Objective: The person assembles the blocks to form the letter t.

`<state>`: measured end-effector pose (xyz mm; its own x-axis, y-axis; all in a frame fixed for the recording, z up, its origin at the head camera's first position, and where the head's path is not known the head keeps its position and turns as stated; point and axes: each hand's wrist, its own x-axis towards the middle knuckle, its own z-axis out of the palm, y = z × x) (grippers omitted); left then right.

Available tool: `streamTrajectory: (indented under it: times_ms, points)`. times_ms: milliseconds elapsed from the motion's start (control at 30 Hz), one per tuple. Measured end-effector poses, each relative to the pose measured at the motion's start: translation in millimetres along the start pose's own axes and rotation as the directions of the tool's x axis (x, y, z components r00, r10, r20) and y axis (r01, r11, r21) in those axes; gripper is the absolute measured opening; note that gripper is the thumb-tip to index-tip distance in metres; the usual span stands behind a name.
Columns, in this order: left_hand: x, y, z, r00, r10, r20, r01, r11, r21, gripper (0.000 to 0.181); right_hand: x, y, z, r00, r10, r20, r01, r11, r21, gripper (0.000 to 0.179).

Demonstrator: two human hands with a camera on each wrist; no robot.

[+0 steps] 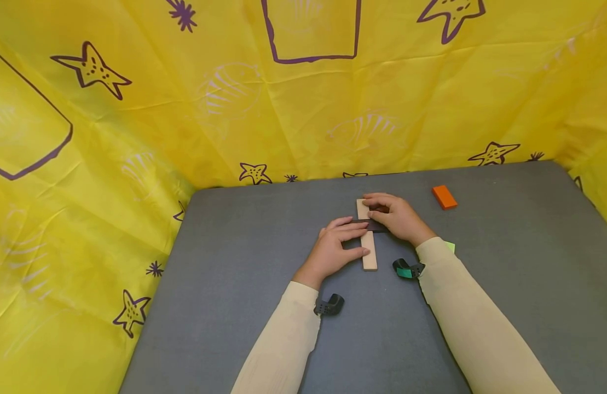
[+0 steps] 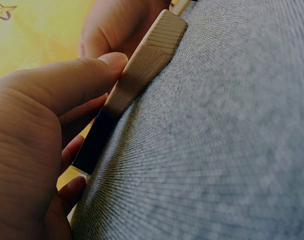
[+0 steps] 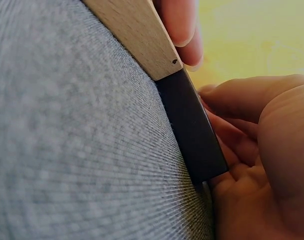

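We see both hands at work on three blocks lying flat on the grey tabletop [image 1: 200, 306], nearer its far edge than its near one and somewhat right of the middle. The dark block [image 1: 378, 225] runs crosswise, with the near pale block [image 1: 369, 260] butted end-on against its near side and the far pale block [image 1: 361, 208] pointing from its other side toward the far edge. Our left hand [image 1: 331, 247] is unclenched, its fingers reaching over the dark block and its thumb resting on the near pale block. Our right hand [image 1: 399, 218] bends its fingers at the far pale block, though from these angles we cannot tell whether it pinches it or only steadies it. The orange block [image 1: 444, 197] lies apart, toward the far right corner, and a green piece [image 1: 450, 247] peeks from behind the right sleeve [image 1: 461, 295]. We judge the step in hand to be squaring the three blocks together; the next move calls for light, even pressure at the joints, so that nudging one piece doesn't skew its neighbours.
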<state>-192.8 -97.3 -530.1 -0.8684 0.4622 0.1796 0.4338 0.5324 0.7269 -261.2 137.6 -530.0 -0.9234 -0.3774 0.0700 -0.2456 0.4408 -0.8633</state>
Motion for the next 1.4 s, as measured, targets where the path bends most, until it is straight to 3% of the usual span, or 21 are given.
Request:
streamTrajectory:
  times_ms: [967,1200,1400]
  points:
    - [-0.8,1.5,-2.8,1.0,-0.002,-0.005,0.002,1.0,-0.004,0.05,0.5,-3.6,-0.9,1.0,0.009,0.001,-0.009,1.0,-0.003,0.03]
    - [-0.9,1.0,-1.6,1.0,0.001,-0.006,-0.001,1.0,0.012,0.049,-1.7,-0.9,-0.6,0.999,-0.015,-0.038,0.018,0.997,0.081,0.034]
    - [-0.4,0.0,0.2,1.0,0.003,-0.003,-0.003,1.0,0.017,0.049,-8.0,-3.3,-2.1,0.997,0.018,-0.072,-0.006,0.987,0.164,0.042]
